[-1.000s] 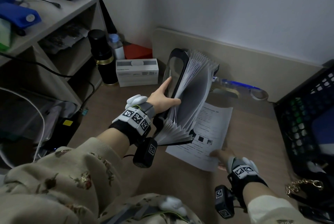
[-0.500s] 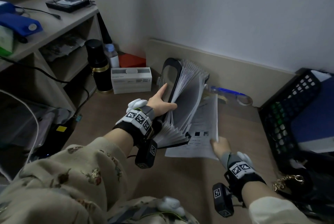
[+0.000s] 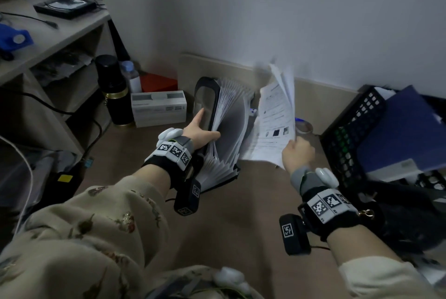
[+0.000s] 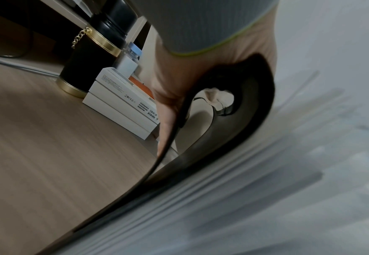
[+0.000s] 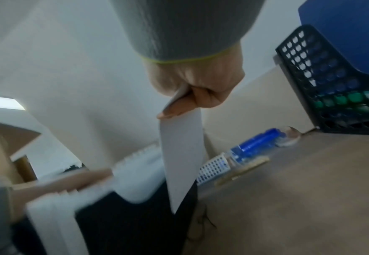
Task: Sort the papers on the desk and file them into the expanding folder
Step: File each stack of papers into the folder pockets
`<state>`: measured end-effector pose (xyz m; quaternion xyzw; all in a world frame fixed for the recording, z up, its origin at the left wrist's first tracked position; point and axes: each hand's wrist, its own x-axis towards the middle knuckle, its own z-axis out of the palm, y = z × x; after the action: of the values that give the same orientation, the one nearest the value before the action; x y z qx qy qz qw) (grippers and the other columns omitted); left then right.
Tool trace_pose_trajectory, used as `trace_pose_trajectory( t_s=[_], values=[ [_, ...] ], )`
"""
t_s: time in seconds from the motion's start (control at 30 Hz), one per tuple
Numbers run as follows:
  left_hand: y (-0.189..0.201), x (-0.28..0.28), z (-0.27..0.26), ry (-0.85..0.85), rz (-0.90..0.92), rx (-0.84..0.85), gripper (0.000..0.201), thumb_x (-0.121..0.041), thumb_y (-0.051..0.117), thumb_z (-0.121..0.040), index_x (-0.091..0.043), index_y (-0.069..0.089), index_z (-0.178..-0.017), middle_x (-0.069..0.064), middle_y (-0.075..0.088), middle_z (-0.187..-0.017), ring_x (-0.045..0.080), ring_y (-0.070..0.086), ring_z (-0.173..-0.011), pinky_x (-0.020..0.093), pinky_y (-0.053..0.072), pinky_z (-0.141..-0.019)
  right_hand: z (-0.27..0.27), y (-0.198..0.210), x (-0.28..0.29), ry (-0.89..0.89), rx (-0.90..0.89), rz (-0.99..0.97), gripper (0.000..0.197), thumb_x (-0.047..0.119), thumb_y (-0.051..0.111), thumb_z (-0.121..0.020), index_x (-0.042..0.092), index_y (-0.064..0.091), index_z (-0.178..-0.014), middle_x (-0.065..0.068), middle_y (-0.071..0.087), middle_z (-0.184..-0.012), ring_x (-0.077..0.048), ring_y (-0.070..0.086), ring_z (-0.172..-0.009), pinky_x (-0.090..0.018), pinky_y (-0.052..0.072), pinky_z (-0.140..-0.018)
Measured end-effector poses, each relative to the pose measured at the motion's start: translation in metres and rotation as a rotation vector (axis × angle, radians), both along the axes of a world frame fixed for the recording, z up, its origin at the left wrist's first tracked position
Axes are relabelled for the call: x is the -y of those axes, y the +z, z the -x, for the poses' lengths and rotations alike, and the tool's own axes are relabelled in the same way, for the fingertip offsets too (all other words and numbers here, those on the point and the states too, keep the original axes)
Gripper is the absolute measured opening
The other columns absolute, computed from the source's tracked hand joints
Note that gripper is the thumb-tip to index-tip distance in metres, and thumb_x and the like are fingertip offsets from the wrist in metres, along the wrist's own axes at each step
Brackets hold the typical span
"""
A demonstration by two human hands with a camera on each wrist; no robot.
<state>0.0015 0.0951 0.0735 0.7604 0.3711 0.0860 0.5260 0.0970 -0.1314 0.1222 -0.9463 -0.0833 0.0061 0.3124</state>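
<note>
The black expanding folder [image 3: 218,130] stands on the desk with its white pockets fanned toward the right. My left hand [image 3: 201,131] holds its front cover, thumb inside the pockets and forefinger stretched along the cover; the left wrist view shows the palm [image 4: 170,93] against the cover [image 4: 233,131]. My right hand [image 3: 298,156] pinches the near corner of a printed paper sheaf [image 3: 276,117], lifted upright just right of the folder. In the right wrist view the thumb and curled fingers [image 5: 179,107] clamp the sheet [image 5: 182,155] above the folder's pockets [image 5: 135,165].
A black flask [image 3: 114,91], a small bottle and a white box [image 3: 159,108] stand left of the folder. A black mesh tray [image 3: 357,134] with a blue binder [image 3: 405,127] fills the right. Blue-capped tubes [image 5: 253,143] lie by the back wall. Shelves rise at left.
My right hand has lifted the papers off the desk and swung them upright beside the folder. The left hand keeps its hold on the folder.
</note>
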Motion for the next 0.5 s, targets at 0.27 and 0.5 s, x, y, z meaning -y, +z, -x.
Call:
trace_pose_trajectory(
  t_s=[0.27, 0.5],
  values=[
    [0.003, 0.006, 0.001, -0.022, 0.012, 0.006, 0.094, -0.028, 0.072, -0.077, -0.039, 0.017, -0.152, -0.001, 0.041, -0.15, 0.023, 0.047, -0.13, 0.022, 0.036, -0.093, 0.013, 0.041, -0.011, -0.036, 0.231, -0.14, 0.027, 0.015, 0.038, -0.098, -0.008, 0.054, -0.097, -0.031, 0.06, -0.1, -0.044, 0.056, -0.094, -0.042, 0.041, -0.074],
    [0.004, 0.006, 0.001, -0.027, 0.013, 0.008, 0.096, -0.028, 0.072, -0.076, -0.038, 0.016, -0.153, -0.001, 0.04, -0.151, 0.023, 0.047, -0.13, 0.025, 0.039, -0.1, 0.025, 0.051, -0.013, -0.035, 0.308, -0.229, 0.027, 0.014, 0.039, -0.098, -0.008, 0.055, -0.099, -0.031, 0.06, -0.096, -0.043, 0.054, -0.095, -0.034, 0.031, -0.069]
  ],
)
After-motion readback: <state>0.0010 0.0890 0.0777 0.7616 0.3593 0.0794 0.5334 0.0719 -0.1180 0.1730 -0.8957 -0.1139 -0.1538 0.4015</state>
